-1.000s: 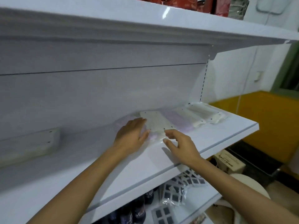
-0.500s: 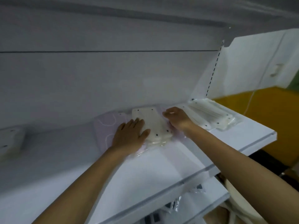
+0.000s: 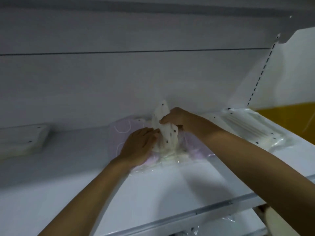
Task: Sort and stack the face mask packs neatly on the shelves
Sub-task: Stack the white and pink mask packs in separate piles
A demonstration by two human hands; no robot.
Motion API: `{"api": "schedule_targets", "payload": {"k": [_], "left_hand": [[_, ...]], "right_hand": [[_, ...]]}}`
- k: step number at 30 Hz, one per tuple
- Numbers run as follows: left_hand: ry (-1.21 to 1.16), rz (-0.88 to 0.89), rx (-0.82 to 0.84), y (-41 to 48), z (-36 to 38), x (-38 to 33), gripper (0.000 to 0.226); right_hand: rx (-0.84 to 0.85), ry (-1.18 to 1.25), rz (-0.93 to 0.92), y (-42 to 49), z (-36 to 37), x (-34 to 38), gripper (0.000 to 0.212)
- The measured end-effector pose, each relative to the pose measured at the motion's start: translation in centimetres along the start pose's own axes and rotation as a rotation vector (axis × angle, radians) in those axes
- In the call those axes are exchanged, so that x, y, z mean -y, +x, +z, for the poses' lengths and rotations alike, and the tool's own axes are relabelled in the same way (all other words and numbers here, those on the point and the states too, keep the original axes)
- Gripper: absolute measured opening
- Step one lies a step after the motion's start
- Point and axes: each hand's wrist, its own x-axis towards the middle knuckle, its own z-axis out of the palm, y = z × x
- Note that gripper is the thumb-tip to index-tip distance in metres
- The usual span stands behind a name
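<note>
place: shop | cue: white slotted display shelf (image 3: 170,198) — bagged mask packs (image 3: 252,128) laid out

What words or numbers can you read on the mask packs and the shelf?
None can be read.
White pack gripped by the right hand: only dark dots, no letters.
Purple pack under the left hand: white curly lines, no words.
Packs at right and far left: plain, blurred.
Shelf: no label visible.

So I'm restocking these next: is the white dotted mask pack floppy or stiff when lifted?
Probably floppy: the white dotted mask pack bends and bunches where the right hand grips it. Likely light, since one hand tilts it up while the left hand only rests beside it. Its clear glossy wrapper may be slippery.
</note>
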Motion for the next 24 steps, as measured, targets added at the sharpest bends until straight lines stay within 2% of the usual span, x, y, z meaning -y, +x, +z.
{"api": "schedule_targets", "payload": {"k": [2,4,8,11,14,16,18,20,23,24], "left_hand": [[-0.136,-0.083,-0.059,-0.2,-0.1,0.2,0.076],[-0.227,-0.123,-0.126,-0.3,0.1,0.6,0.071],[-0.347,-0.121,-0.285,-0.4,0.0,0.8,0.032],[-0.278,-0.071,-0.432,-0.8,-0.6,0.3,0.035],[-0.223,-0.031,-0.495,-0.9,-1.4,-0.6,0.037],[-0.21,0.005,-0.538,-0.9,-2.1,-1.4,0.034],[-0.208,0.028,-0.551,-1.2,-2.5,-2.0,0.035],[-0.292,0.012,-0.529,-1.4,-2.8,-2.6,0.034],[-0.577,-0.029,-0.362,-1.6,-3.4,-5.1,0.052],[-0.636,-0.044,-0.29,-1.5,-3.5,-6.2,0.061]], "right_hand": [[-0.026,-0.056,-0.055,0.0,-0.7,0.7,0.048],[-0.099,0.035,-0.119,-0.1,-2.4,0.9,0.044],[-0.163,0.394,-0.205,-0.9,-5.8,-0.4,0.044],[-0.138,0.626,-0.235,-2.3,-6.2,-1.7,0.042],[-0.072,0.837,-0.256,-3.9,-5.7,-2.8,0.022],[-0.007,0.969,-0.245,-4.7,-5.2,-3.4,0.021],[0.015,1.052,-0.2,-5.2,-4.6,-3.9,0.028],[0.04,1.098,-0.17,-5.5,-3.8,-3.9,0.016],[0.013,1.074,-0.188,-5.9,-2.1,-3.6,0.002],[-0.022,1.041,-0.206,-6.1,-1.5,-3.4,0.006]]}}
